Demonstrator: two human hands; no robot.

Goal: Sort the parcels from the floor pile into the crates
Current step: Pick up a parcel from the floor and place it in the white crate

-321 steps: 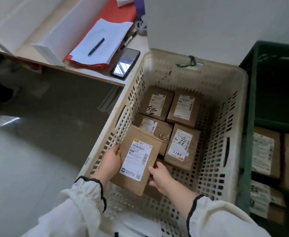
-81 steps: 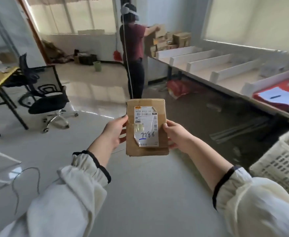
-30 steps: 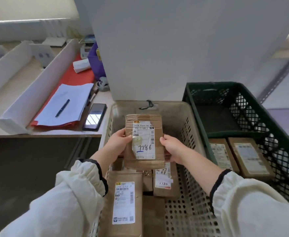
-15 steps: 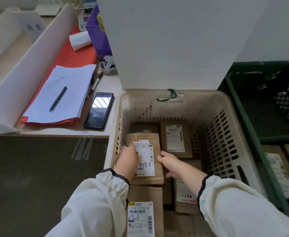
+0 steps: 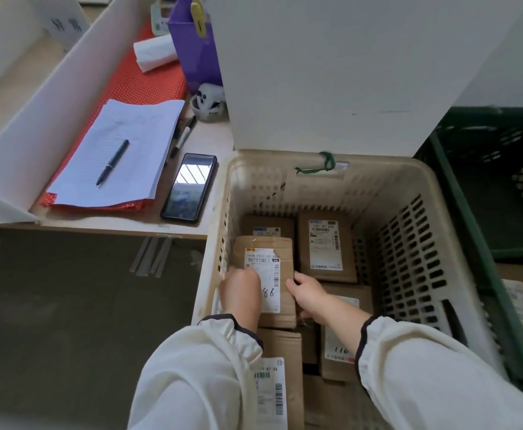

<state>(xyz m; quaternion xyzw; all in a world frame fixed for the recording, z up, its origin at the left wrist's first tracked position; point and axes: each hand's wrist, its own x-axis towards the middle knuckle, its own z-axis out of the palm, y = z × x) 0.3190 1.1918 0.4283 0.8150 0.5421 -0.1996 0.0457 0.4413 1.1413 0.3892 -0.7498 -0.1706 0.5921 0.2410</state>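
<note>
Both hands, left hand (image 5: 241,293) and right hand (image 5: 308,293), grip a labelled parcel (image 5: 268,274) inside the beige crate (image 5: 409,187).

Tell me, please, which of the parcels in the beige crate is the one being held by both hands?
The parcel against the crate's left wall, its label handwritten "86"; the left hand and right hand grip its sides. The others lie untouched.

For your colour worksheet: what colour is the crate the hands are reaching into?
Beige crate, perforated sides; the head view, the only one, shows it.
</note>
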